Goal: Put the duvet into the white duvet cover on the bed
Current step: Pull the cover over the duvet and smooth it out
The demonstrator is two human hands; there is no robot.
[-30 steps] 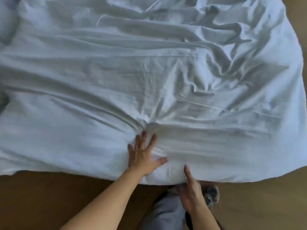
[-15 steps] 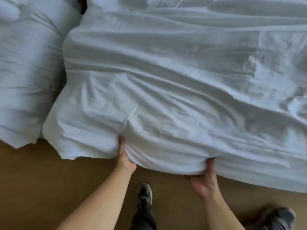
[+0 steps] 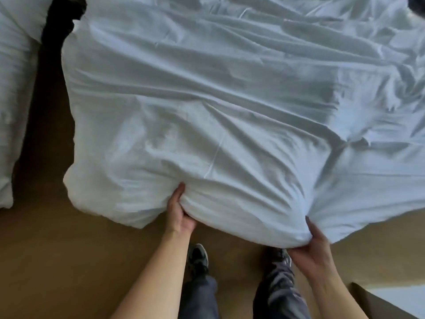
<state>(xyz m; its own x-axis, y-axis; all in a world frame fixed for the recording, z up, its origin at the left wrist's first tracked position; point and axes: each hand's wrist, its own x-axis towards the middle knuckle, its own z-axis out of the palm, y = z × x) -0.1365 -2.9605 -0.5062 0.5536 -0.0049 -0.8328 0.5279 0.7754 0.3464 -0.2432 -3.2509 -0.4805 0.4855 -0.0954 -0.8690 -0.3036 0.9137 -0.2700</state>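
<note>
The white duvet cover [image 3: 230, 100] lies wrinkled across the bed and hangs over its near edge; it looks padded, so the duvet itself is hidden inside. My left hand [image 3: 180, 214] grips the hanging edge from below, thumb on top of a bunched fold. My right hand [image 3: 316, 245] grips the same edge further right, fingers tucked under the fabric. The stretch of cover between my hands is gathered into a bulge.
A second white-covered bed or pillow [image 3: 13, 100] stands at the left across a dark gap. The wooden floor [image 3: 69, 261] runs along the bed's near side. My legs and shoes [image 3: 197, 256] are below the hands. A pale furniture corner [image 3: 395, 298] sits bottom right.
I have stepped left along the bed. My left hand went from lying flat on the cover to gripping its edge; both hands now hold and bunch the hanging edge.
</note>
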